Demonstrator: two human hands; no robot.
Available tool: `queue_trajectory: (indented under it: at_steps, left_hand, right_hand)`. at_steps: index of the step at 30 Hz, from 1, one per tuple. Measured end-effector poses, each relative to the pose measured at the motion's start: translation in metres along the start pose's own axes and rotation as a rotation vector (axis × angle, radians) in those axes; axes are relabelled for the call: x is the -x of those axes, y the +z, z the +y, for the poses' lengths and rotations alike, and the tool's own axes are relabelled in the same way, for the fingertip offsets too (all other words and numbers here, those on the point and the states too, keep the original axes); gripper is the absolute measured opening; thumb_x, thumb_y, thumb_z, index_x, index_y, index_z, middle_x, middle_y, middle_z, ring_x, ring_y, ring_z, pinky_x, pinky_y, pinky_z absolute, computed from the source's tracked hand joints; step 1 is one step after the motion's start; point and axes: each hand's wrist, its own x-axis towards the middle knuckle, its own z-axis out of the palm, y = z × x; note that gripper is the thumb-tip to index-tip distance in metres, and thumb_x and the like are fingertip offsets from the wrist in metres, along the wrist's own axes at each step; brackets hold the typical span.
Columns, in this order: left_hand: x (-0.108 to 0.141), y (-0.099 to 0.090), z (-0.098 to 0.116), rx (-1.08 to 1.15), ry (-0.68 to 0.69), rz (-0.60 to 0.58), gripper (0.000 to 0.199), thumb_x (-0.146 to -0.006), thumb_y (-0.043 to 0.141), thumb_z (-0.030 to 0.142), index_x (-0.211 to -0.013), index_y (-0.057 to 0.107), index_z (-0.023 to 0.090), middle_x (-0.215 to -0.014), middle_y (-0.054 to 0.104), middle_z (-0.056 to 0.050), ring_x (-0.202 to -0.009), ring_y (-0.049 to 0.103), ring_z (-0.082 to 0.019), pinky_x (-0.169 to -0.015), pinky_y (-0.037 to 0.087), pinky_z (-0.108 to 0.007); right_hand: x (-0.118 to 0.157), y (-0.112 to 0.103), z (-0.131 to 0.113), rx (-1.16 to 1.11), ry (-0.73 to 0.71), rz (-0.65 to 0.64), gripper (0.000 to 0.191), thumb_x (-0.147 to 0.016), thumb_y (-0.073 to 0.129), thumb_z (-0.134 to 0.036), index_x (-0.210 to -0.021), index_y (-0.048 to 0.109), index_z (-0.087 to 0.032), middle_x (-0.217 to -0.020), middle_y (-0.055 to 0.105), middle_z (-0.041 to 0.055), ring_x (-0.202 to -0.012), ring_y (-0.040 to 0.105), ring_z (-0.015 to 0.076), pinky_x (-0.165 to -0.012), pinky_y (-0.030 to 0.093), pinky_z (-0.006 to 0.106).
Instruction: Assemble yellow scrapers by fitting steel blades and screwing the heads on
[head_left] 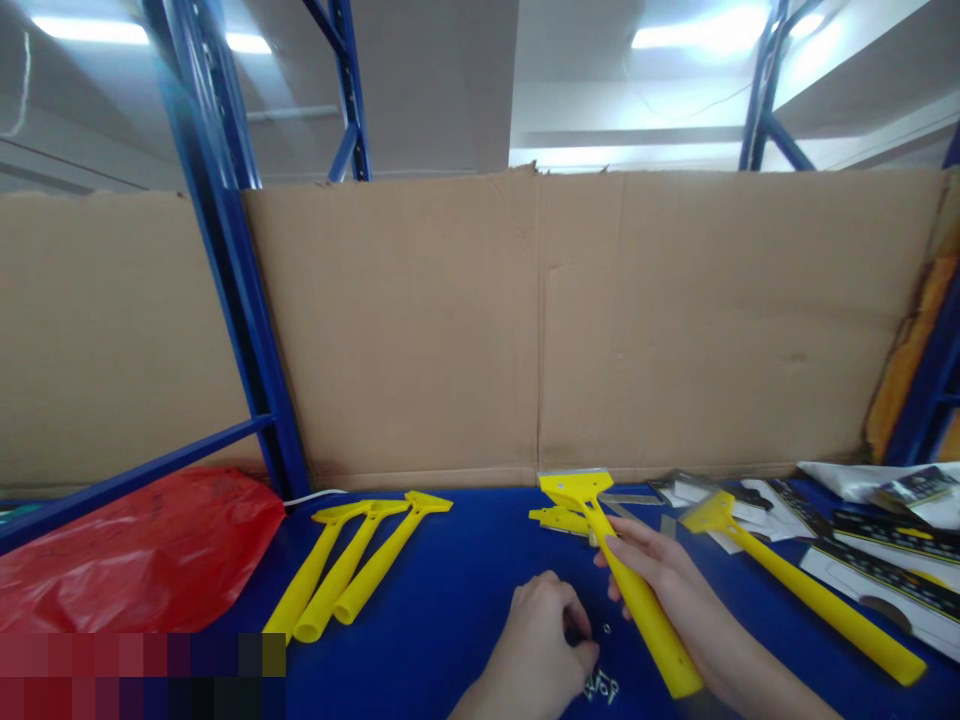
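Right hand [660, 562] grasping a yellow scraper [639, 603] by its handle, lower right of centre, left hand [534, 640] curled beside small metal hardware [604, 688] at bottom centre, whether gripping any cannot be told, three yellow handles [343, 570] on the blue tabletop [435, 600], lower left

Our right hand [671, 580] holds a yellow scraper [646, 625]; our left hand [541, 640] curls beside small metal parts [603, 687] on the blue surface [420, 630].

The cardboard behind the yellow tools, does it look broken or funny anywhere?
Yes: the cardboard looks torn at its top, near the middle, and its right edge is jagged beside something orange, not straight like a clean cut.
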Motion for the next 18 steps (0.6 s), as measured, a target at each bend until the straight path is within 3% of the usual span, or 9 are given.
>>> queue_trajectory:
  at_steps: [7, 14, 18]
  left_hand:
    - [0.002, -0.003, 0.001, 0.005, 0.039, -0.033, 0.017, -0.067, 0.056, 0.009, -0.067, 0.068, 0.022, -0.084, 0.063, -0.004, -0.083, 0.058, -0.02, -0.076, 0.045, -0.031]
    - [0.002, -0.009, 0.002, -0.029, -0.04, 0.003, 0.01, -0.063, 0.066, 0.014, -0.069, 0.068, 0.023, -0.089, 0.063, -0.004, -0.09, 0.058, -0.024, -0.085, 0.042, -0.039]
    - [0.005, -0.011, 0.003, -0.025, -0.03, -0.007, 0.011, -0.064, 0.065, 0.012, -0.065, 0.067, 0.023, -0.087, 0.064, -0.003, -0.088, 0.058, -0.023, -0.083, 0.042, -0.038]
  right_hand:
    - [0.001, 0.0, 0.001, 0.007, 0.001, -0.013, 0.042, -0.073, 0.065, -0.031, -0.112, 0.056, -0.017, -0.069, 0.064, -0.0006, -0.047, 0.056, 0.0113, -0.041, 0.044, 0.022]
    - [-0.001, 0.002, 0.003, 0.024, 0.012, -0.005, 0.043, -0.076, 0.062, -0.03, -0.116, 0.05, -0.017, -0.071, 0.065, 0.0, -0.048, 0.057, 0.0111, -0.041, 0.044, 0.022]
    - [0.0, 0.003, 0.004, 0.033, 0.025, 0.011, 0.045, -0.075, 0.062, -0.03, -0.116, 0.051, -0.017, -0.07, 0.065, -0.0001, -0.047, 0.057, 0.0116, -0.041, 0.044, 0.023]
